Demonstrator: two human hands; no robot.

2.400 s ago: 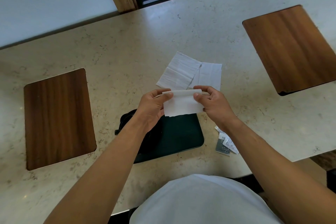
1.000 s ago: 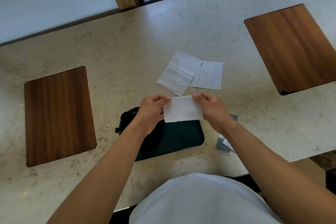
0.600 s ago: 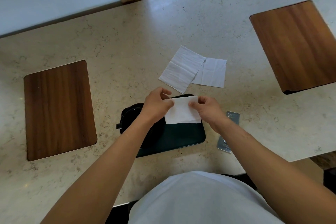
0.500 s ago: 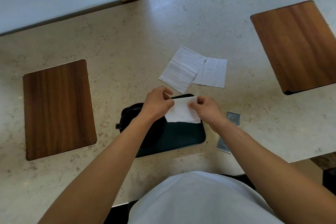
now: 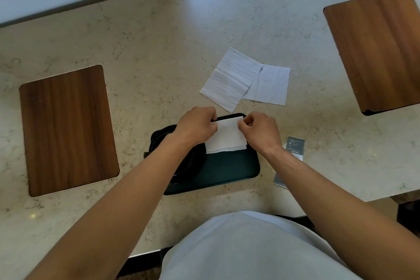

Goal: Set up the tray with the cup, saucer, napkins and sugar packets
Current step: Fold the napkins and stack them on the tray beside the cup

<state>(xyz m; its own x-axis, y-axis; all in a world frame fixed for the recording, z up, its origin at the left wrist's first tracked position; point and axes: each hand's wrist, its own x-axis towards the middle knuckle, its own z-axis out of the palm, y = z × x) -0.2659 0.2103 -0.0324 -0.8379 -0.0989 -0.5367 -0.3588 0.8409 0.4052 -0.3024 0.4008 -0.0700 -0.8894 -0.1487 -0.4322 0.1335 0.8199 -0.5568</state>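
Note:
A dark green tray (image 5: 229, 170) lies on the stone counter in front of me. A folded white napkin (image 5: 226, 136) rests at the tray's far edge, pinched at its top corners by my left hand (image 5: 196, 126) and my right hand (image 5: 259, 130). A black saucer with a cup (image 5: 188, 166) sits on the tray's left side, mostly hidden under my left forearm. Two more white napkins (image 5: 245, 80) lie overlapping on the counter beyond the tray. Grey sugar packets (image 5: 294, 145) lie to the right of the tray, partly under my right forearm.
A wooden board (image 5: 68, 127) is set into the counter at the left and another (image 5: 377, 50) at the far right. The counter's near edge runs just before my body. A wall and a window frame lie behind the counter.
Both hands lowered the folded napkin from above the tray down onto its far edge. The sugar packets beside my right wrist came more into sight.

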